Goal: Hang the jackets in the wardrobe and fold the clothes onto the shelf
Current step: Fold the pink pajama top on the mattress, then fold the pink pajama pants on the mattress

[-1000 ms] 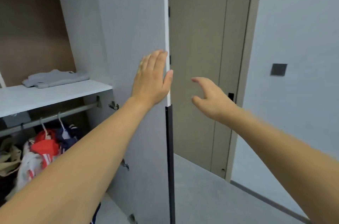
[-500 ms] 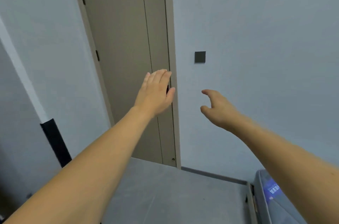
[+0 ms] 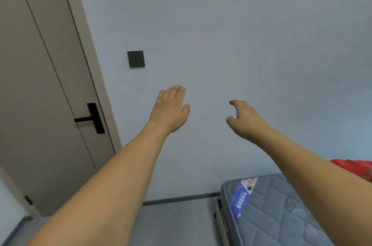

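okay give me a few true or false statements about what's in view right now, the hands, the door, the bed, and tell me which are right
1. Both hands hold nothing. True: the left hand and the right hand are raised in the air, empty.
2. The door handle is silver. False: it is black.
3. A dark square switch plate sits on the wall right of the door. True.
4. The mattress is plain white. False: it is grey and quilted, with a blue label.
5. Something red shows at the right edge. True.

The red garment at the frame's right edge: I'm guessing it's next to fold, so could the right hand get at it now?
Probably yes: the red garment lies beside the right forearm on the grey quilted mattress, the right hand holds nothing, and nothing visible blocks it.
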Available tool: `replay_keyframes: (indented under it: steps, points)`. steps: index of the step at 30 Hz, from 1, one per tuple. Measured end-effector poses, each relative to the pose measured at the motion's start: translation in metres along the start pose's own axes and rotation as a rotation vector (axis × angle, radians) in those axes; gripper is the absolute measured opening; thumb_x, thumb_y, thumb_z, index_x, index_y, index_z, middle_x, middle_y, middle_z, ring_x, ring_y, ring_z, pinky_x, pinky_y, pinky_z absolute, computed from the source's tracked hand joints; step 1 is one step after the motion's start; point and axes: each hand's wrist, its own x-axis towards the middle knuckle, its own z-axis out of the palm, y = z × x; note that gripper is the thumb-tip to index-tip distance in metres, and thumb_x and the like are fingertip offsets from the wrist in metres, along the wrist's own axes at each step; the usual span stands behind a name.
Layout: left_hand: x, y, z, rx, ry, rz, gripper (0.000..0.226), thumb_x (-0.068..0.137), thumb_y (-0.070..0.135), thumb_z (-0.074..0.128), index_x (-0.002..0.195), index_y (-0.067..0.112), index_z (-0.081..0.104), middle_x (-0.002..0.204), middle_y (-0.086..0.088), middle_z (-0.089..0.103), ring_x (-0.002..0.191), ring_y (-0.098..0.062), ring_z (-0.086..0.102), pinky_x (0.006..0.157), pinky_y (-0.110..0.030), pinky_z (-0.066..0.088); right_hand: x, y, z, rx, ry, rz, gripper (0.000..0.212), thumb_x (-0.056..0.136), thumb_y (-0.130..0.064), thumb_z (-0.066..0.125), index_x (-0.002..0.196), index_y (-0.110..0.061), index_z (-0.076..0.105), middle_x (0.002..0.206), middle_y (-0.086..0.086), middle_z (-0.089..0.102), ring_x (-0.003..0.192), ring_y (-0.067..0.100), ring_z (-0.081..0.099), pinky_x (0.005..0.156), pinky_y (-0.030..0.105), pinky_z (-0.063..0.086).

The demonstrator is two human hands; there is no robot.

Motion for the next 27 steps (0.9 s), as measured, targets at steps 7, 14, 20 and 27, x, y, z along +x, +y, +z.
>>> replay_keyframes:
  steps: [7, 14, 20, 27]
  points:
    - [0.125, 0.071, 0.101, -0.113, -0.049, 0.232, 0.055, 0.103, 0.034, 0.039, 0.152, 0.011, 0.029, 0.159, -0.006, 0.026, 0.147, -0.022, 0.022, 0.123, -0.041, 0.008, 0.069, 0.123, -0.015, -0.028, 0.076, 0.215, 0.06, 0.094, -0.02, 0.047, 0.151, -0.012, 0.03, 0.156, 0.007, 0.032, 0.139, 0.026, 0.035, 0.111, 0.038, 0.033]
    - [0.245, 0.135, 0.189, -0.167, -0.125, 0.349, 0.054, 0.103, 0.032, 0.039, 0.151, 0.011, 0.029, 0.16, -0.006, 0.026, 0.146, -0.023, 0.023, 0.123, -0.041, 0.012, 0.141, 0.241, -0.035, -0.01, 0.117, 0.387, 0.06, 0.094, -0.021, 0.047, 0.15, -0.012, 0.03, 0.155, 0.008, 0.033, 0.138, 0.027, 0.036, 0.11, 0.038, 0.034]
    - [0.326, 0.198, 0.273, -0.238, -0.208, 0.513, 0.054, 0.103, 0.029, 0.04, 0.152, 0.01, 0.029, 0.16, -0.007, 0.026, 0.146, -0.023, 0.023, 0.122, -0.039, 0.013, 0.188, 0.325, -0.052, -0.02, 0.174, 0.514, 0.058, 0.094, -0.02, 0.047, 0.149, -0.012, 0.033, 0.154, 0.007, 0.035, 0.138, 0.026, 0.038, 0.11, 0.038, 0.033]
    - [0.406, 0.279, 0.403, -0.351, -0.389, 0.672, 0.054, 0.102, 0.031, 0.041, 0.153, 0.014, 0.03, 0.16, -0.003, 0.026, 0.145, -0.026, 0.025, 0.119, -0.036, 0.021, 0.197, 0.441, -0.037, -0.003, 0.223, 0.81, 0.058, 0.092, -0.016, 0.051, 0.147, -0.008, 0.037, 0.15, 0.014, 0.04, 0.135, 0.03, 0.041, 0.111, 0.041, 0.035]
